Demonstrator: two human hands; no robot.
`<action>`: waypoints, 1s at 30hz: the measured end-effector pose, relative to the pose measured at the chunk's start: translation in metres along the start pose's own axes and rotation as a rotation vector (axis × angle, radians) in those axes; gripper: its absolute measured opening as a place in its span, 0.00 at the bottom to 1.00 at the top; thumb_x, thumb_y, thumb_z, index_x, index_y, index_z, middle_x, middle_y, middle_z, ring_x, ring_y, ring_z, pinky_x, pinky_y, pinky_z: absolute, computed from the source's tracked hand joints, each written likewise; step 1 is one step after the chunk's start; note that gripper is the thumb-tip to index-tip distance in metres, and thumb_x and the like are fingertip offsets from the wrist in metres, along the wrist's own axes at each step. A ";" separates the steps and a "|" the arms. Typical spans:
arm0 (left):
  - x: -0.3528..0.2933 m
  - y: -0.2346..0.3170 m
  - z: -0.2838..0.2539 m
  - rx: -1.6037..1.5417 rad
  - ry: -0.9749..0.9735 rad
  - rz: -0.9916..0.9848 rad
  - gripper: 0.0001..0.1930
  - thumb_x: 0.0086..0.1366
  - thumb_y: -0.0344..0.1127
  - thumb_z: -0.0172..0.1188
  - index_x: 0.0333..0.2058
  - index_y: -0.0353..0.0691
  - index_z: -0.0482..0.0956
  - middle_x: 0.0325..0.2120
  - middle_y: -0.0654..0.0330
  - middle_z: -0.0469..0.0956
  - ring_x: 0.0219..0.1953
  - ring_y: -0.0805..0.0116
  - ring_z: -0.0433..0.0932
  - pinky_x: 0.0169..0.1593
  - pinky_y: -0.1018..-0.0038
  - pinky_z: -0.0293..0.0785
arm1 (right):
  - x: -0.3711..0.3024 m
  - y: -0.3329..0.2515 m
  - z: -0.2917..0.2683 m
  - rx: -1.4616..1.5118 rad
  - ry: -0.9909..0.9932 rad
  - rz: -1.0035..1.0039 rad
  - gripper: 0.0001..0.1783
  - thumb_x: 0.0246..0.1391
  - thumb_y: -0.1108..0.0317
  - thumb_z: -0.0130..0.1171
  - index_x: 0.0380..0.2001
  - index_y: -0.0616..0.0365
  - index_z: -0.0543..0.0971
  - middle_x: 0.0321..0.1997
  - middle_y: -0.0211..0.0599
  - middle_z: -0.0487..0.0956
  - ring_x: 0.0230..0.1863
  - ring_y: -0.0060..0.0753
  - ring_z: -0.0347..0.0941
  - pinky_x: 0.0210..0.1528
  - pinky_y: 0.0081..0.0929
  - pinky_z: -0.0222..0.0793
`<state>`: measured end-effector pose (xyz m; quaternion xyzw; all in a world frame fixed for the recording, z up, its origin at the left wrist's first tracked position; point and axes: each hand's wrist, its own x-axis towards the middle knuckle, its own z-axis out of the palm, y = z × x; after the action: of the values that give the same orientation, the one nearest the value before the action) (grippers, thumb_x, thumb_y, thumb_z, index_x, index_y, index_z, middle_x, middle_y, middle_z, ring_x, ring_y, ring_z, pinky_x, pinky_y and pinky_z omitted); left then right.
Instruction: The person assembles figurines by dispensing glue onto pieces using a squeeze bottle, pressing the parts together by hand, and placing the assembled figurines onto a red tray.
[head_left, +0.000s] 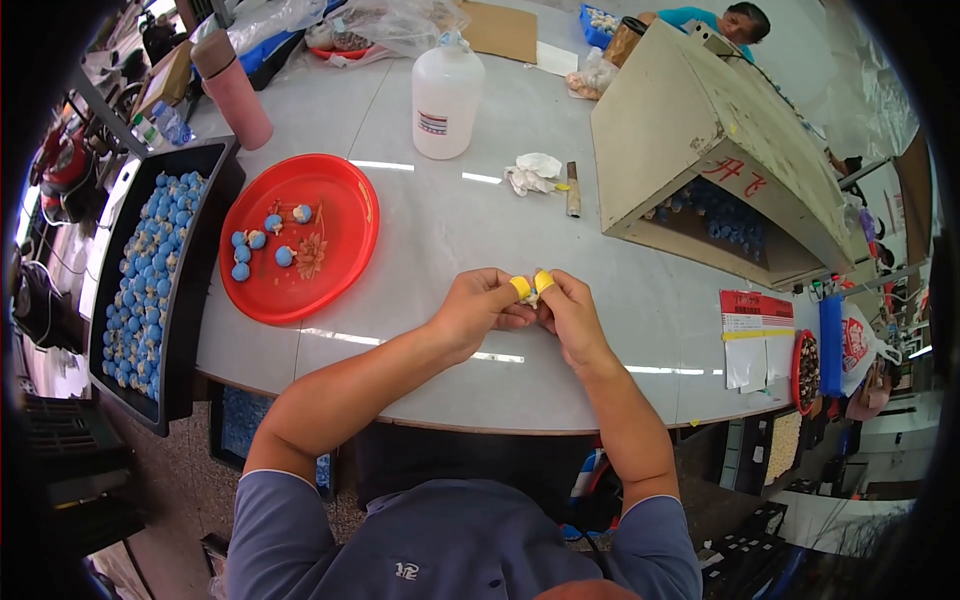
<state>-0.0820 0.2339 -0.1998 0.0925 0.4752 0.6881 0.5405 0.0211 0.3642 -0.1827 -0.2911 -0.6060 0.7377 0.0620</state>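
Note:
Over the near middle of the grey table, my left hand (478, 308) and my right hand (572, 315) meet with fingertips pinched together. Yellow tape wraps both thumbs. Between them they grip a small blue and cream piece (533, 297), mostly covered by the fingers. To the left, a round red tray (345, 255) holds several small blue balls (285, 256) with cream parts. Beyond it, a long black bin (178, 370) is heaped with more such blue balls (150, 275).
A white plastic bottle (447, 105) and a pink flask (235, 95) stand farther back. Crumpled tissue (533, 172) lies by a narrow worn bar (573, 190). A beige metal box (660, 130) with blue pieces inside stands right. Papers (757, 340) lie near the right edge. Another person (700, 18) sits beyond.

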 end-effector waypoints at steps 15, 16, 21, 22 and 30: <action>0.004 -0.002 0.003 0.056 0.019 0.061 0.11 0.68 0.35 0.59 0.35 0.31 0.74 0.33 0.53 0.80 0.33 0.67 0.82 0.40 0.76 0.80 | 0.001 0.018 0.002 0.054 0.062 -0.143 0.14 0.64 0.67 0.49 0.23 0.52 0.67 0.24 0.19 0.65 0.25 0.11 0.56 0.27 0.16 0.54; 0.004 -0.002 0.003 0.066 0.018 0.064 0.10 0.68 0.36 0.59 0.35 0.32 0.74 0.33 0.53 0.80 0.33 0.68 0.82 0.39 0.77 0.80 | 0.001 0.017 0.003 0.041 0.061 -0.149 0.14 0.64 0.67 0.49 0.22 0.52 0.66 0.24 0.19 0.65 0.25 0.11 0.56 0.27 0.16 0.54; 0.002 -0.002 0.005 0.065 0.010 0.080 0.10 0.68 0.36 0.59 0.34 0.33 0.74 0.32 0.54 0.80 0.33 0.68 0.82 0.39 0.77 0.80 | 0.000 0.018 0.005 0.050 0.072 -0.179 0.14 0.64 0.68 0.50 0.22 0.52 0.66 0.23 0.19 0.64 0.25 0.11 0.55 0.27 0.17 0.53; 0.002 -0.002 0.005 0.076 0.018 0.079 0.10 0.68 0.36 0.59 0.34 0.33 0.74 0.32 0.53 0.80 0.33 0.67 0.82 0.39 0.77 0.80 | -0.001 0.016 0.006 0.052 0.079 -0.165 0.15 0.63 0.68 0.50 0.21 0.53 0.64 0.23 0.20 0.63 0.26 0.12 0.54 0.28 0.18 0.53; 0.003 -0.003 0.003 0.093 0.023 0.079 0.10 0.68 0.35 0.58 0.35 0.33 0.74 0.33 0.52 0.80 0.33 0.67 0.82 0.39 0.77 0.80 | 0.000 0.014 0.009 0.049 0.098 -0.181 0.16 0.63 0.69 0.50 0.20 0.54 0.62 0.23 0.21 0.61 0.27 0.13 0.52 0.27 0.20 0.53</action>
<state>-0.0791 0.2382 -0.2013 0.1281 0.5089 0.6872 0.5024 0.0204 0.3524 -0.1947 -0.2693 -0.6077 0.7287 0.1651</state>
